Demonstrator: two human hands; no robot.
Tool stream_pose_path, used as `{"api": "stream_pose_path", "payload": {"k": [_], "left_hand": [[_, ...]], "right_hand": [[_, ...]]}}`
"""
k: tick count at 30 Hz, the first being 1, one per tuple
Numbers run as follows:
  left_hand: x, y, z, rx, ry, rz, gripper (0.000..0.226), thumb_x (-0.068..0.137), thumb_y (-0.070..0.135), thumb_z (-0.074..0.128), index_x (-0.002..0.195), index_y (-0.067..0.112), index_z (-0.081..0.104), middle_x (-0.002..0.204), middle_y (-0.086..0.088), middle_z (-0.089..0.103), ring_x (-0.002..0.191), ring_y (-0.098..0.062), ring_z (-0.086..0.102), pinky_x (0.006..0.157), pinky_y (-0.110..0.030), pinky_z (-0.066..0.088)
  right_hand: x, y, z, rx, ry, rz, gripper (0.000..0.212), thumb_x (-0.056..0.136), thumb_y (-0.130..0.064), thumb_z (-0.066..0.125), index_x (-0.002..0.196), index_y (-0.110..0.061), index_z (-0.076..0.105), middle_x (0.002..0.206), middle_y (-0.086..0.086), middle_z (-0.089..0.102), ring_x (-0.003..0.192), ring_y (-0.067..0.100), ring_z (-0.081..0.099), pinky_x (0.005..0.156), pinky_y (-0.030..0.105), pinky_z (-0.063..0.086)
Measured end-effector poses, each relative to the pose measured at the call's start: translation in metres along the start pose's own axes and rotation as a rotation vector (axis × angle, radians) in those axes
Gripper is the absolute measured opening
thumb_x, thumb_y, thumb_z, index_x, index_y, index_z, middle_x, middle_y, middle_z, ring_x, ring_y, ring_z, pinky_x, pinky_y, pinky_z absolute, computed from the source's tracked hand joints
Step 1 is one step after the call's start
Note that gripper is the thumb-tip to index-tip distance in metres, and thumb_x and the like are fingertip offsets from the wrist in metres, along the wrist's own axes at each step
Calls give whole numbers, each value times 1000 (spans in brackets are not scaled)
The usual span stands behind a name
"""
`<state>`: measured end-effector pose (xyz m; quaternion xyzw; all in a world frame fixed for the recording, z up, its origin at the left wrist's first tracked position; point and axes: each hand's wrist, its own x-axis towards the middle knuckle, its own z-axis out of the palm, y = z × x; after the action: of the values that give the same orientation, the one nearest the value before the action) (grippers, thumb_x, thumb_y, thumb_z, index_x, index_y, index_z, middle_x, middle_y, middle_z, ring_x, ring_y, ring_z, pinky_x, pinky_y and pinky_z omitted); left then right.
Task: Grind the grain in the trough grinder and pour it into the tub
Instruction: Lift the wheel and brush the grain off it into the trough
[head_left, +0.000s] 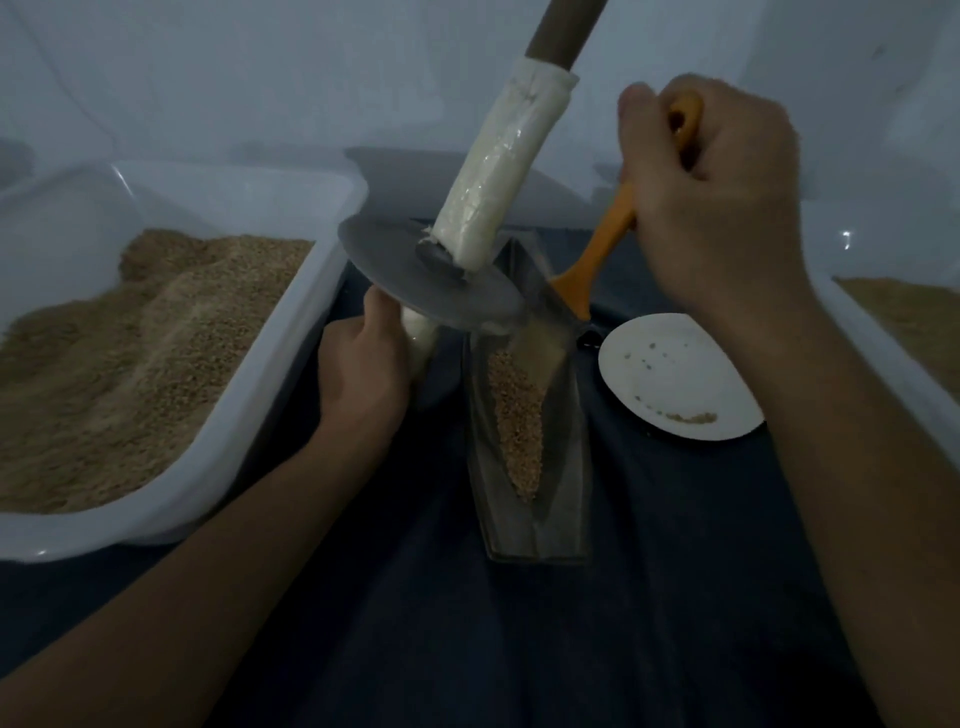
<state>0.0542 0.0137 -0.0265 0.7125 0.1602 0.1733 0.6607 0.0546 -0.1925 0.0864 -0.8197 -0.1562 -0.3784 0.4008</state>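
A narrow metal trough grinder (530, 514) lies lengthwise on dark cloth, with tan grain (517, 415) along its groove. The grinding wheel (405, 270), a flat metal disc on a white-wrapped axle (493, 171), is tilted up to the left of the trough's far end. My left hand (363, 358) grips the axle's lower end beneath the disc. My right hand (711, 176) holds the orange handle of a brush (597, 249), whose head reaches down into the far end of the trough. A white tub (270, 374) with ground grain stands on the left.
A white paper plate (675, 379) with a few crumbs lies right of the trough. A second white tub (883, 353) of grain shows at the right edge. Dark blue cloth (467, 623) covers the work surface. A pale wall stands behind.
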Motion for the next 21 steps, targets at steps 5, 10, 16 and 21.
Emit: {"api": "stream_pose_path", "payload": {"k": [5,10,16,21], "left_hand": [[-2,0,-1,76,-27,42,42,98,43,52,63,22,62,65,-3,65,65,-19,65,55,-34,48],[-2,1,-1,-44,-57,-29,56,76,68,44,57,22,69,66,-14,68,64,-29,63,61,-43,43],[2,-1,2,-37,-20,-58,57,78,67,44,59,21,72,70,-16,70,67,-33,66,62,-44,45],[5,-8,1,50,-25,30,42,97,46,51,65,27,70,66,-4,68,75,-25,70,62,-33,49]], "right_hand": [[-33,-20,-5,2,-57,-7,51,106,-28,50,59,-12,37,51,5,38,48,22,41,50,31,36],[-43,-7,10,6,-17,65,53,107,-29,50,58,-25,29,49,-4,33,46,12,36,49,21,29],[-45,11,25,-31,62,100,49,108,-28,49,63,-10,40,53,10,40,49,24,39,54,44,37],[-39,-5,10,35,139,67,49,108,-29,48,62,-21,33,52,-2,33,47,12,36,50,19,29]]}}
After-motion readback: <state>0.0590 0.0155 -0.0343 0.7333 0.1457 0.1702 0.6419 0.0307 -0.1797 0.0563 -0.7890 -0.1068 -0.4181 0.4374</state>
